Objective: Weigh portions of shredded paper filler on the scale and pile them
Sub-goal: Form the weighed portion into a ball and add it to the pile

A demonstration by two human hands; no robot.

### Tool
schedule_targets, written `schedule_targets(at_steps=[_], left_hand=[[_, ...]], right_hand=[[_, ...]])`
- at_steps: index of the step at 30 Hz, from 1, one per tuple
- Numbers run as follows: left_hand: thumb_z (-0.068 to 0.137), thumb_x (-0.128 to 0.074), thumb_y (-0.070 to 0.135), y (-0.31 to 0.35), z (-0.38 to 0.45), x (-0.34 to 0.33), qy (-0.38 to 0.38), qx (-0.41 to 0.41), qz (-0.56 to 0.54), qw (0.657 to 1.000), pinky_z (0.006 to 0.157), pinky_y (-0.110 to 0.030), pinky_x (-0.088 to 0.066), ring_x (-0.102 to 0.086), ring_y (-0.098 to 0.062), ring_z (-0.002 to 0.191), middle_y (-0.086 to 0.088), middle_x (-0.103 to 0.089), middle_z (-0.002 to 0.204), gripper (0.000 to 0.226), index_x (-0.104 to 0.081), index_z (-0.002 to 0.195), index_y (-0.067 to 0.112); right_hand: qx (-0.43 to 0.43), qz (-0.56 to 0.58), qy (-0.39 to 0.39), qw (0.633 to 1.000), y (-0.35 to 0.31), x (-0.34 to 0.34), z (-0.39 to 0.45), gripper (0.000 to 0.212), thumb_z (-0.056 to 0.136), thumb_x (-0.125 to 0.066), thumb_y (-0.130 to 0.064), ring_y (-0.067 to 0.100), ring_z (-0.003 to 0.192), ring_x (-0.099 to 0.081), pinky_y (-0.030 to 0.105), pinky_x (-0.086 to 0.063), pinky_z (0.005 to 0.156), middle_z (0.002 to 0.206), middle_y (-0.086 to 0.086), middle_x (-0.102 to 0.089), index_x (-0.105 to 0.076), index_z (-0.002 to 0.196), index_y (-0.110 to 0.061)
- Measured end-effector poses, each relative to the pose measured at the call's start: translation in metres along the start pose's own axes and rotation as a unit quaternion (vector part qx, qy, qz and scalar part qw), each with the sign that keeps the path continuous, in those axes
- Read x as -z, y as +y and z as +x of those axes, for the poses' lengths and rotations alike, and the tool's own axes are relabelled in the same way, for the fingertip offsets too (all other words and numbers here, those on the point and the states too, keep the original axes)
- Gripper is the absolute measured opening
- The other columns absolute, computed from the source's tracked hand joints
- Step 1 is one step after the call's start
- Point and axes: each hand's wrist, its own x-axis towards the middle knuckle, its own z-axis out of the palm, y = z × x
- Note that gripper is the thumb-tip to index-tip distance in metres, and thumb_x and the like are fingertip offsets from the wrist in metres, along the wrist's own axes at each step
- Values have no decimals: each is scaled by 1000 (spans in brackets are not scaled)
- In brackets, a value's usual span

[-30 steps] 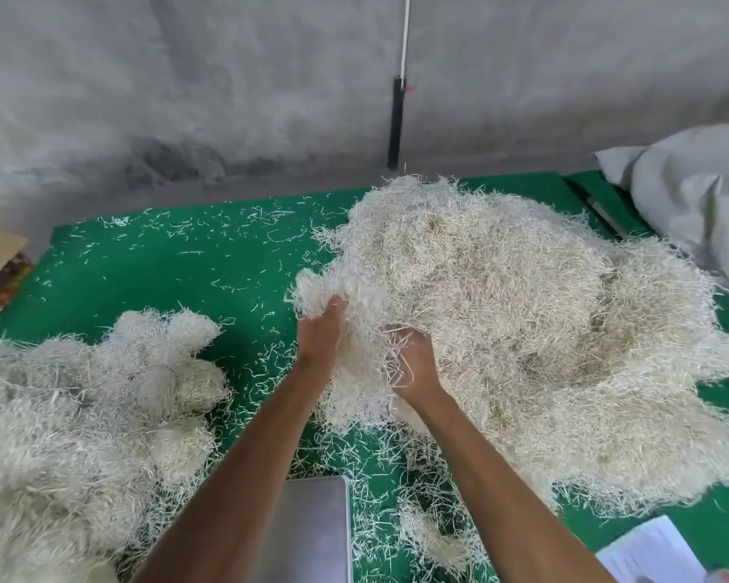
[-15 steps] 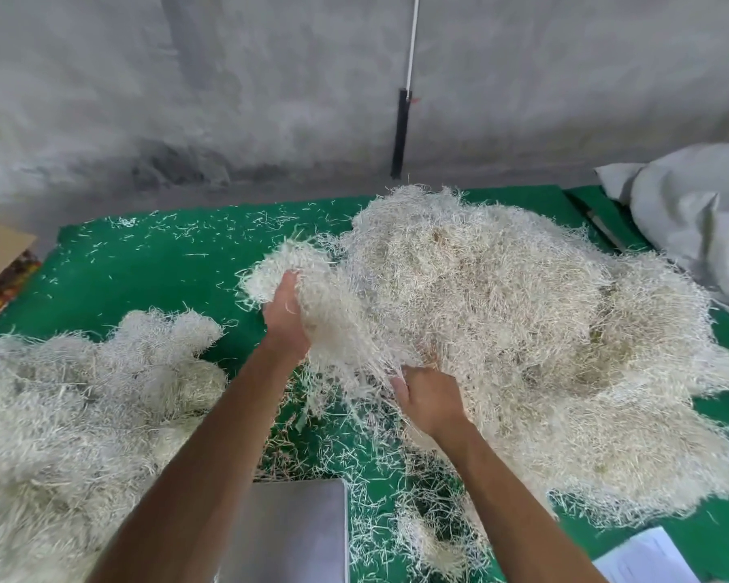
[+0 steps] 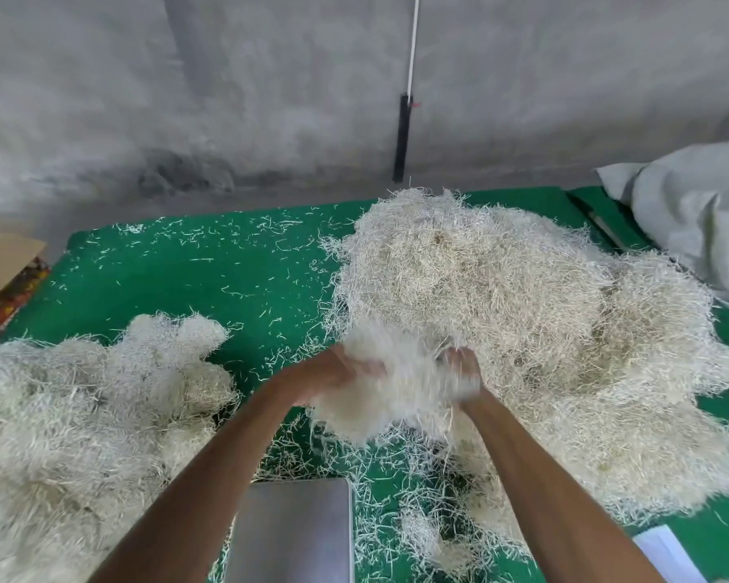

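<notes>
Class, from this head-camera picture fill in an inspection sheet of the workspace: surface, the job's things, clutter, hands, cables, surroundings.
Surface: green mat, strewn with loose paper shreds.
Job's things: big heap of shredded filler on the right; smaller pile on the left; metal scale platform at the near edge, bare; blurred handful of filler held above the mat.
Clutter: white paper sheet at the lower right corner.
Hands: left hand and right hand both close on the handful.
Cables: nothing seen for certain; a white line with a black sleeve runs down the wall.
Surroundings: grey concrete wall; pale sack on the right; cardboard box on the left.
</notes>
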Motion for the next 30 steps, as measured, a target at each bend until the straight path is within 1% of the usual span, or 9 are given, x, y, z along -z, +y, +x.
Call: schedule_targets(at_steps=[3,8,12,15,19,22,26,28,30], left_hand=[[66,-75,71,-13,7,-25,9,-14,254,967,52,-17,-42,-58,-12,79,-4,-64,102,102,-42,141,11],[88,-63,29,-21,30,-17,210,-46,224,951,51,-21,-47,-50,-7,54,5,-52,68,16,-61,91,14],[98,-53,15,-10,34,-12,238,77,-65,966,34,-18,-30,-34,-7,50,-1,-46,73,18,-53,111,2],[103,-49,14,-2,29,-12,237,96,-100,962,36,-15,-31,-35,-7,56,1,-41,76,43,-42,142,-2],[102,-47,-1,-16,15,6,229,84,7,970,62,-22,-55,-56,-14,74,-8,-54,90,38,-42,140,-4],[99,-50,-5,-14,20,9,224,39,29,973,56,-20,-50,-47,-12,65,-4,-45,84,40,-42,138,-5],[86,-61,-17,-4,24,-3,220,-22,-38,975,59,-16,-56,-46,-4,68,7,-43,88,48,-48,129,-3],[85,-58,-19,2,18,-5,186,-86,-86,975,56,-8,-51,-54,-6,77,5,-50,109,71,-37,148,5],[95,-52,-10,11,9,-9,110,-120,-212,964,59,-11,-53,-62,-25,104,-4,-57,123,53,-47,144,10]], right_hand=[[-3,30,15,999,-27,12,4,23,105,-43,-14,9,56,-43,23,-39,49,74,0,-48,-44,82,-14],[32,63,20,997,-30,2,-10,30,99,-44,-9,6,39,-37,23,-34,42,61,-3,-41,-38,71,-20],[59,57,20,996,-26,-21,-26,39,105,-44,-14,9,38,-32,31,-52,60,48,-8,-38,-41,66,-17],[61,67,23,996,-30,-33,-35,37,104,-42,-5,6,38,-34,26,-46,56,51,-7,-41,-46,69,-18],[93,77,66,990,-16,-9,-29,35,104,-40,0,16,49,-36,18,-36,39,56,-2,-42,-53,78,-19],[75,139,66,985,-8,-8,-29,37,107,-49,-20,10,45,-34,29,-36,54,56,-3,-45,-57,73,-11],[149,-188,24,971,-23,-23,-46,73,85,-32,-89,14,68,-46,27,-43,65,86,4,-57,-52,78,-19],[204,-296,66,931,-35,-32,-52,74,80,-37,-93,22,95,-60,37,-54,88,110,8,-65,-53,78,-21],[244,-266,67,930,-43,-42,-46,61,82,-67,-72,26,114,-63,44,-50,108,127,4,-60,-66,85,-11]])
